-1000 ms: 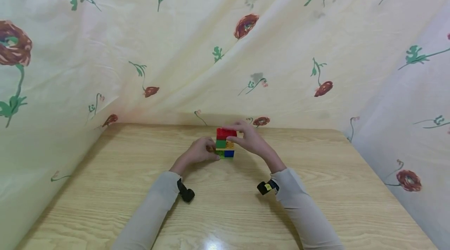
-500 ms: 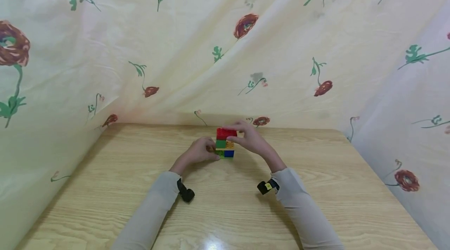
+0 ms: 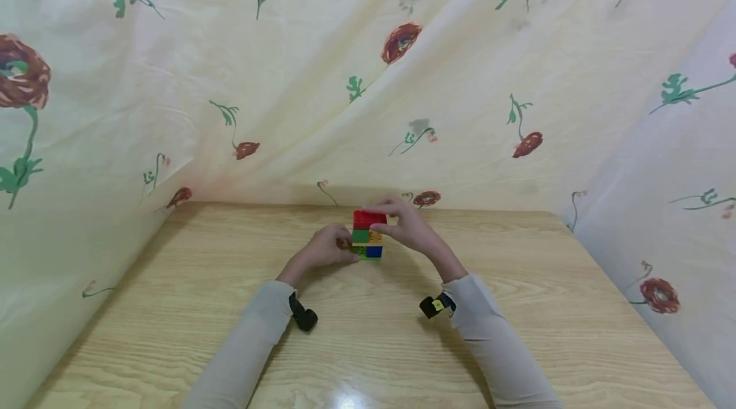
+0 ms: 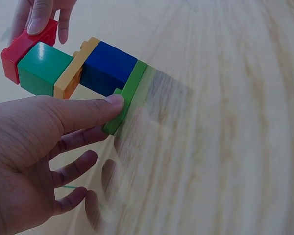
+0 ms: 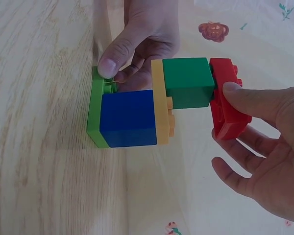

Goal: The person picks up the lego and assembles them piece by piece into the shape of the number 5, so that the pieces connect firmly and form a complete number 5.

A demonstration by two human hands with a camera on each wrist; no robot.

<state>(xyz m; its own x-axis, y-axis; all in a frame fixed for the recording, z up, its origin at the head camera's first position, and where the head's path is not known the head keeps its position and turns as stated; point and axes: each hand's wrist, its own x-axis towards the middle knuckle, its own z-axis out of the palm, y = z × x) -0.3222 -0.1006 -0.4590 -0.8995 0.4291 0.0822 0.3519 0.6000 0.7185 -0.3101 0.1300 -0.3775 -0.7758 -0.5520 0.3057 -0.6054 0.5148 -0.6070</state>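
A small tower of toy building bricks stands near the back of the table. At its base is a thin light green brick (image 5: 94, 120), with a blue brick (image 5: 128, 119) on its one end. Above the blue lies a thin yellow-orange brick (image 5: 160, 110); a dark green brick (image 5: 188, 82) sits on that one's opposite end. On top, a red brick (image 5: 230, 113) tilts slightly against the dark green one in the right wrist view. My left hand (image 3: 329, 246) pinches the light green base. My right hand (image 3: 408, 227) holds the red brick, thumb on the near side, fingers behind.
The wooden table (image 3: 345, 332) carries the tower close to its back edge. Behind and at both sides hangs a cream cloth (image 3: 322, 77) with printed red flowers. Each wrist wears a black camera, the left camera (image 3: 303, 314) and the right camera (image 3: 435, 305).
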